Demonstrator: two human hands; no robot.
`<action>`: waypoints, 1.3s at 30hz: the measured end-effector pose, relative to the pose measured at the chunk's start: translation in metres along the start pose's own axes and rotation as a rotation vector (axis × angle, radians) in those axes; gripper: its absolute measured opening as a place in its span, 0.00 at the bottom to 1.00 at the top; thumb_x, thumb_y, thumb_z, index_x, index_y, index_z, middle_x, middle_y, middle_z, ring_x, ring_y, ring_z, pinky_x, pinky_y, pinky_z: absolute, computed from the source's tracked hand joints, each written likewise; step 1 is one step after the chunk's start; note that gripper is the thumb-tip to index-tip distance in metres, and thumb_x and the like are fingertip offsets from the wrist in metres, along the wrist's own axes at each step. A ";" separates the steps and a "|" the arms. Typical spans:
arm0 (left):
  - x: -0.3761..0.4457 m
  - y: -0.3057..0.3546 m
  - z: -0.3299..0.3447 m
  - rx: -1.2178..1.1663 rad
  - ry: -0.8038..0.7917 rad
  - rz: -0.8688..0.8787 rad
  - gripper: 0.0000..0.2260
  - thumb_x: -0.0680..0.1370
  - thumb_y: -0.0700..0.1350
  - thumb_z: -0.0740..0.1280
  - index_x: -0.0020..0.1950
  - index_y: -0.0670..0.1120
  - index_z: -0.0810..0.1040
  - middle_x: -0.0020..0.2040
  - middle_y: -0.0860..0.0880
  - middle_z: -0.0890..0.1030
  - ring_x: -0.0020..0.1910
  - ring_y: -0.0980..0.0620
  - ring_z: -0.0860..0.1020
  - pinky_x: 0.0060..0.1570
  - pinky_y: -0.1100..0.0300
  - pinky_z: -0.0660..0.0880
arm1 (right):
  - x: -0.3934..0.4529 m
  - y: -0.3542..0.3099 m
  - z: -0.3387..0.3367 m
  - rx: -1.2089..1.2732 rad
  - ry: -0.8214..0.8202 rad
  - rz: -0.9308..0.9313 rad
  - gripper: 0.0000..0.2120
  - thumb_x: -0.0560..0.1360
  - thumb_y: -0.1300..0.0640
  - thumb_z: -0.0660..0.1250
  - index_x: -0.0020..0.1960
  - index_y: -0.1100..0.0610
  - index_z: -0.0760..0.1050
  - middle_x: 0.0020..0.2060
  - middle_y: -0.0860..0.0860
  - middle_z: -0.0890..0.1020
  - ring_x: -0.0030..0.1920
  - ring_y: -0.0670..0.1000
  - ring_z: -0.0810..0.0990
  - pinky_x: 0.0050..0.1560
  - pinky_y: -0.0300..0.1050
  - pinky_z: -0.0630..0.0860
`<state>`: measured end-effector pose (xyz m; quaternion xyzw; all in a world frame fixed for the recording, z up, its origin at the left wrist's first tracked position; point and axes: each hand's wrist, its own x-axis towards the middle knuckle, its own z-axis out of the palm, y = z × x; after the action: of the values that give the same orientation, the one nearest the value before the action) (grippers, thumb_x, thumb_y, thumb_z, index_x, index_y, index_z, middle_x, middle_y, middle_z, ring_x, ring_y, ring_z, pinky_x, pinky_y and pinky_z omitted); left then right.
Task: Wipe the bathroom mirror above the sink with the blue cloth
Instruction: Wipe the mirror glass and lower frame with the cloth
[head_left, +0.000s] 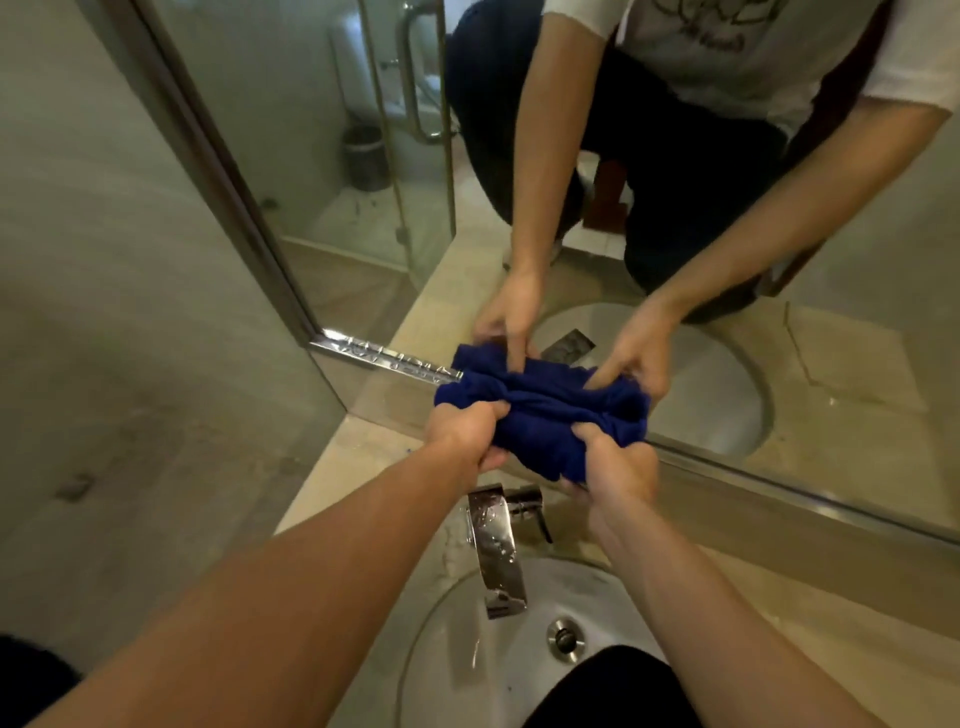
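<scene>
**Cloth bunched at the glass, faucet waiting underneath**

Forearms fill the bottom of the view, reaching out over the sink (457, 639), and up ahead both hands are clamped on the blue cloth (540, 415). Left hand (470, 431) is fisted on its left end, right hand (615, 465) fisted on the right, and the cloth sits scrunched into a thick roll right at the lower edge of the mirror (649, 208), just above the metal frame strip (395, 358). Whether it actually touches the glass is hard to call from here.

Risks now! Bunched this tight, the cloth would likely smear a narrow band rather than clear the glass, so spreading it flat looks wise. A loose fold hangs below, directly over the faucet (498, 551); a dropped end could snag the lever or land in the wet basin.

Room to move: plenty of glass up and to the right. Leftward it's tight, with the mirror's slanted frame and the wall (104, 312) closing in fast. Below, the stone ledge (779, 525) stops any downward sweep.
</scene>
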<state>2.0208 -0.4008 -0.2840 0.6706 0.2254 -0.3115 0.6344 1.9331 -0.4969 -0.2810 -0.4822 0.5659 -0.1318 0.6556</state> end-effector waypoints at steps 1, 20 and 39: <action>0.003 -0.001 -0.002 -0.017 -0.012 0.002 0.14 0.76 0.42 0.72 0.60 0.43 0.74 0.53 0.43 0.81 0.44 0.47 0.82 0.32 0.58 0.80 | 0.000 0.001 0.003 0.012 0.008 -0.003 0.15 0.72 0.57 0.72 0.56 0.57 0.73 0.48 0.55 0.81 0.46 0.58 0.82 0.38 0.50 0.82; 0.074 0.055 -0.132 -0.364 0.295 0.206 0.08 0.75 0.41 0.72 0.51 0.43 0.76 0.46 0.45 0.81 0.39 0.50 0.80 0.35 0.57 0.79 | -0.049 0.016 0.201 -0.093 -0.153 -0.007 0.19 0.69 0.55 0.71 0.59 0.57 0.76 0.53 0.59 0.82 0.48 0.63 0.83 0.44 0.56 0.82; 0.009 -0.016 0.003 -0.349 0.174 0.142 0.15 0.77 0.46 0.69 0.62 0.48 0.76 0.53 0.50 0.82 0.49 0.51 0.81 0.56 0.53 0.78 | -0.036 0.001 0.044 0.203 0.042 0.024 0.07 0.72 0.63 0.71 0.43 0.54 0.75 0.40 0.55 0.82 0.38 0.52 0.82 0.25 0.38 0.76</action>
<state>2.0155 -0.4031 -0.3019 0.5891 0.2820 -0.1634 0.7395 1.9593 -0.4492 -0.2647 -0.4034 0.5692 -0.1906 0.6906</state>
